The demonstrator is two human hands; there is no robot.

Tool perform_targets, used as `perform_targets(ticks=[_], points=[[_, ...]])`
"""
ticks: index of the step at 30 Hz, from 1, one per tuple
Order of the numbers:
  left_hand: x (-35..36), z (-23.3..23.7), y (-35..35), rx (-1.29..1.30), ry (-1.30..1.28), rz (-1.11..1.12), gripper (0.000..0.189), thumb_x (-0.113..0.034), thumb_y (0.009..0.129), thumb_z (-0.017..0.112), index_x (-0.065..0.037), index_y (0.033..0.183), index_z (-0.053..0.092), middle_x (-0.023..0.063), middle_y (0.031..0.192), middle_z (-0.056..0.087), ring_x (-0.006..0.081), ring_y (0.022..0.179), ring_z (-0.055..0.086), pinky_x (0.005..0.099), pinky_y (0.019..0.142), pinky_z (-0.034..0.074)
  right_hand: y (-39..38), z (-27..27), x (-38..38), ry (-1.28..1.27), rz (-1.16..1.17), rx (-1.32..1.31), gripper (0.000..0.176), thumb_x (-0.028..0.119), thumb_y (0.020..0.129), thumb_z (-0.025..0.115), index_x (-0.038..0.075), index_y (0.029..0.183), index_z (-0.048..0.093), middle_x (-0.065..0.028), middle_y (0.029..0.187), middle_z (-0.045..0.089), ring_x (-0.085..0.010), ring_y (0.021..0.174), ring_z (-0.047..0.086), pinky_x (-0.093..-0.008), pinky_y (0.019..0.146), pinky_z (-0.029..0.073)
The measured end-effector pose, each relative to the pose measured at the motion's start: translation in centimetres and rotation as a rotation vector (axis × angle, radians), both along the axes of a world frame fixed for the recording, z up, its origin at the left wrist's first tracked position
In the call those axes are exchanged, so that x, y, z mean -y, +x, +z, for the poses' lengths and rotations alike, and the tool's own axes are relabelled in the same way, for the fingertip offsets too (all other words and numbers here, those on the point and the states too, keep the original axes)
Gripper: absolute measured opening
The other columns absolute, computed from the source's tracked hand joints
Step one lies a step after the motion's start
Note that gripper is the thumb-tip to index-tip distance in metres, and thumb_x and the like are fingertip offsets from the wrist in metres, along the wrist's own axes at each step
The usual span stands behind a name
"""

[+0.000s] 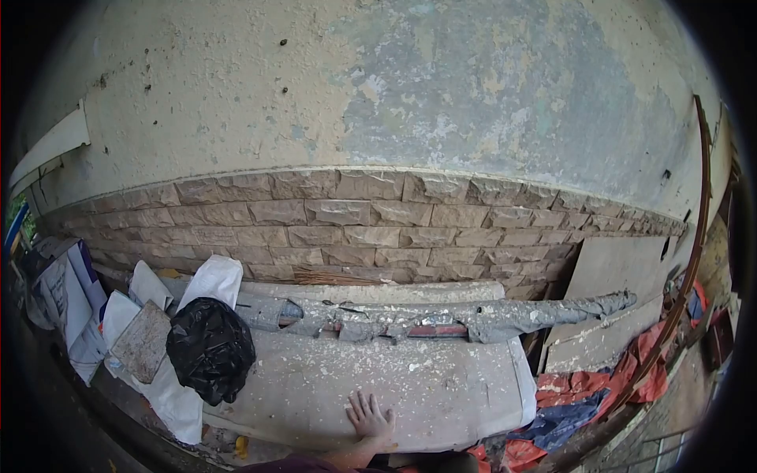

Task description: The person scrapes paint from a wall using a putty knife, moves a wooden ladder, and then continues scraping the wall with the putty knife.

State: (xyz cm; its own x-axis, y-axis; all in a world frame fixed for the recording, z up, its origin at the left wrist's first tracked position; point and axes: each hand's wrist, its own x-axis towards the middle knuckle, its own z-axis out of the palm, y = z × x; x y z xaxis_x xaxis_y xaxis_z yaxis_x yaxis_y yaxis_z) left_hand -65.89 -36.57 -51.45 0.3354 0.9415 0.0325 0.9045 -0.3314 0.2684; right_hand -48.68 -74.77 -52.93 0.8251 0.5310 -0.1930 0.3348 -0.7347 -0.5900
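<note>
My left hand (371, 420) lies at the front of a pale, flat slab or board (315, 378), palm down with its fingers spread. It holds nothing that I can see. White flakes are scattered over the slab's surface. Behind the hand, a long roll wrapped in torn grey sheeting (520, 317) lies across the slab, with reddish and blue material showing through the tears. To the left sits a full black plastic bag (210, 347). My right hand is out of view.
A peeling wall (236, 102) with a stone-brick band (339, 213) rises behind. White sacks (180, 406) and a speckled square board (142, 340) crowd the left. At right are leaning boards (615, 276), orange tarpaulin (646, 359), blue sheeting (560, 422) and a curved brown strip (694, 252).
</note>
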Motion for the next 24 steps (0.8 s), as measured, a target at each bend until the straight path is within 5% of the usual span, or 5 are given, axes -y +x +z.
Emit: perform_targets(ticks=[5, 11, 13, 24], points=[[0.0, 0.1, 0.0, 0.022, -0.020, -0.019, 0.074, -0.051, 0.085, 0.044, -0.007, 0.143, 0.034, 0.0197, 0.154, 0.011, 0.0395, 0.142, 0.000, 0.0558, 0.112, 0.000, -1.1, 8.6, -5.1, 0.113, -0.043, 0.043, 0.018, 0.019, 0.084, 0.065, 0.003, 0.090, 0.058, -0.0151, 0.079, 0.058, -0.0288, 0.073, 0.055, -0.0398, 0.070, 0.045], [-0.1, 0.1, 0.5, 0.029, -0.011, -0.013, 0.076, -0.052, 0.084, 0.045, -0.006, 0.143, 0.034, 0.0204, 0.154, 0.011, 0.0412, 0.142, -0.001, 0.0559, 0.112, -0.001, 2.1, 6.3, -5.8, 0.064, -0.003, -0.024, 0.036, 0.024, 0.084, 0.068, 0.006, 0.113, 0.056, -0.0185, 0.092, 0.061, -0.0299, 0.083, 0.059, -0.0419, 0.074, 0.046], [0.1, 0.2, 0.0, 0.000, -0.006, -0.016, 0.076, -0.052, 0.084, 0.045, -0.005, 0.143, 0.034, 0.0204, 0.154, 0.011, 0.0416, 0.142, -0.001, 0.0558, 0.112, 0.000, 2.0, 7.8, -7.1, 0.083, -0.110, 0.072, 0.027, 0.023, 0.072, 0.071, 0.001, 0.073, 0.057, -0.0158, 0.066, 0.061, -0.0321, 0.064, 0.063, -0.0416, 0.060, 0.047], [0.1, 0.3, 0.5, 0.009, 0.007, -0.003, 0.073, -0.045, 0.083, 0.054, -0.003, 0.140, 0.036, 0.0203, 0.153, 0.014, 0.0394, 0.142, 0.004, 0.0556, 0.112, 0.006, -0.1, 8.6, -3.0, -0.151, -0.328, -0.033, 0.035, 0.034, 0.074, 0.072, 0.002, 0.087, 0.063, -0.0213, 0.081, 0.065, -0.0377, 0.081, 0.065, -0.0434, 0.071, 0.051]])
